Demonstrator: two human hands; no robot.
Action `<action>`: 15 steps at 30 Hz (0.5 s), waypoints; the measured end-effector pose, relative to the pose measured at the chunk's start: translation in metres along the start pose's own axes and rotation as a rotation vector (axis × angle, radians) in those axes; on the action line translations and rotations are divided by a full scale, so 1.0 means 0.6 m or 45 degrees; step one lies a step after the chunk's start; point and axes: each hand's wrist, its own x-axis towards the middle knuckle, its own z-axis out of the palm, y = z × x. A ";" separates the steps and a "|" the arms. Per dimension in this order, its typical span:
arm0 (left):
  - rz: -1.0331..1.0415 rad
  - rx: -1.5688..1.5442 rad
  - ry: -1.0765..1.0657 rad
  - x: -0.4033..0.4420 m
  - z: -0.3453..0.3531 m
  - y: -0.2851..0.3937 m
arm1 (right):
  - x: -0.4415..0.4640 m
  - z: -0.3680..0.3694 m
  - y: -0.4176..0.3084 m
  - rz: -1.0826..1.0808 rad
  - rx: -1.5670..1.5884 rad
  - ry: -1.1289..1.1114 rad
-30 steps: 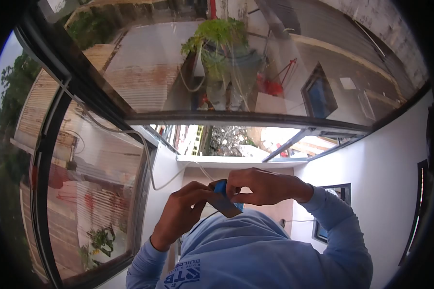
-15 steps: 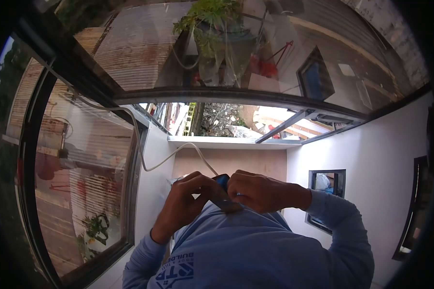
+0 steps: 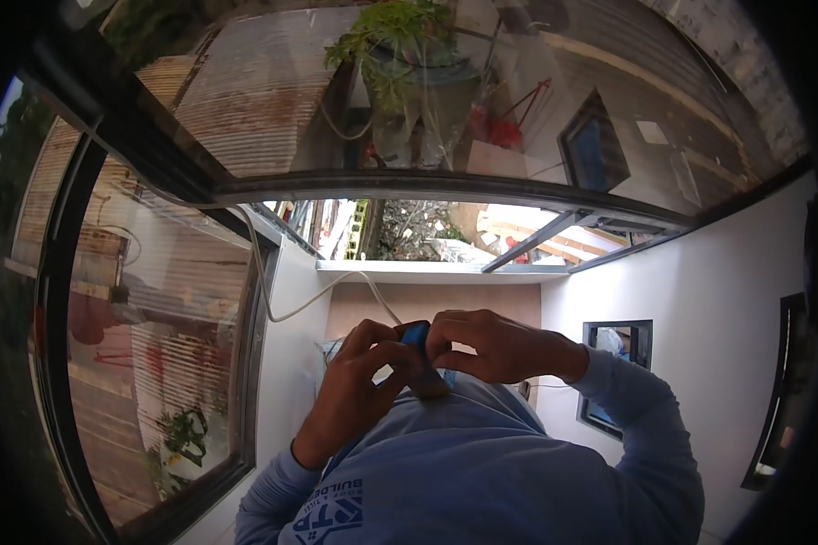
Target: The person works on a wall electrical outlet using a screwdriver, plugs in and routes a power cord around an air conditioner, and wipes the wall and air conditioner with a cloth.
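Note:
My left hand (image 3: pixel 359 377) is closed on the left side of a small dark box-like object (image 3: pixel 423 371) with a bright blue part near its top. From the right, my right hand (image 3: pixel 495 348) pinches the same object at its blue edge, thumb and fingertips bent together. The object is held in front of my shirt, tilted, and the fingers hide much of it. A pale cable (image 3: pixel 314 298) runs from the window frame down behind the object; whether it joins the object cannot be made out.
Dark-framed glass panes (image 3: pixel 463 186) stand ahead and at the left. A white sill (image 3: pixel 445 267) crosses below the open gap. To the right is a white wall (image 3: pixel 700 300) with a small dark-framed opening (image 3: pixel 643 350).
The view has tilted, so the window frame and sill sit higher than a second ago. Both hands have shifted slightly around the object and still hold it.

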 end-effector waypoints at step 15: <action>0.227 -0.624 -0.128 -0.003 0.017 -0.067 | -0.016 -0.038 0.034 0.158 0.036 0.083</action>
